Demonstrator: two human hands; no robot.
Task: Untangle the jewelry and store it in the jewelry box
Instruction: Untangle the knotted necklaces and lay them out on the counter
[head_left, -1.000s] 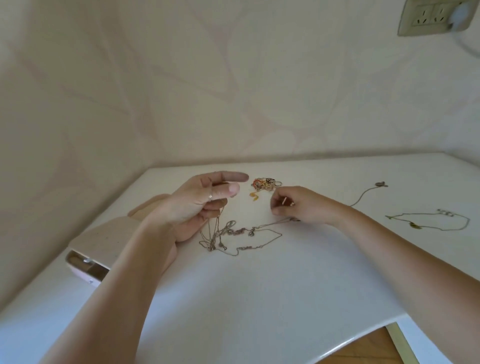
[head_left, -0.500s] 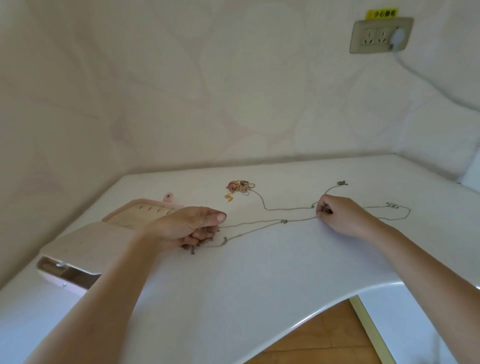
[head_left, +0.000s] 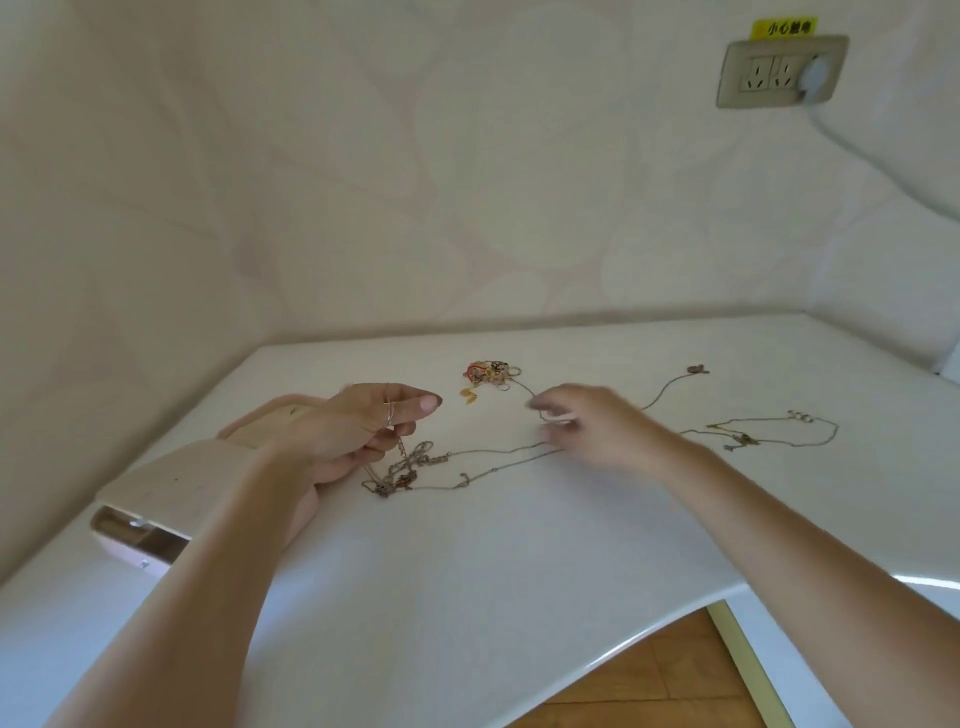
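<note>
My left hand (head_left: 358, 431) is raised a little off the white table (head_left: 467, 571) and holds one end of a tangle of thin chains (head_left: 402, 470), which hangs from its curled fingers onto the table. One thin chain (head_left: 493, 465) runs from the tangle rightwards under my right hand (head_left: 597, 431). That hand is blurred, with its fingertips over a chain loop; its grip is unclear. The open pink jewelry box (head_left: 161, 488) lies behind my left wrist. A colourful heap of small jewelry (head_left: 488, 371) sits further back.
A small yellow piece (head_left: 467, 397) lies by the heap. A necklace (head_left: 779, 434) and a chain with a pendant (head_left: 696, 370) lie to the right. A wall socket (head_left: 779, 70) with a cable is high on the right. The table's curved front edge (head_left: 675, 618) overhangs wooden floor.
My right hand drew a chain out to the right, then moved back left toward the middle. My left hand lifted off the table with the tangle in it.
</note>
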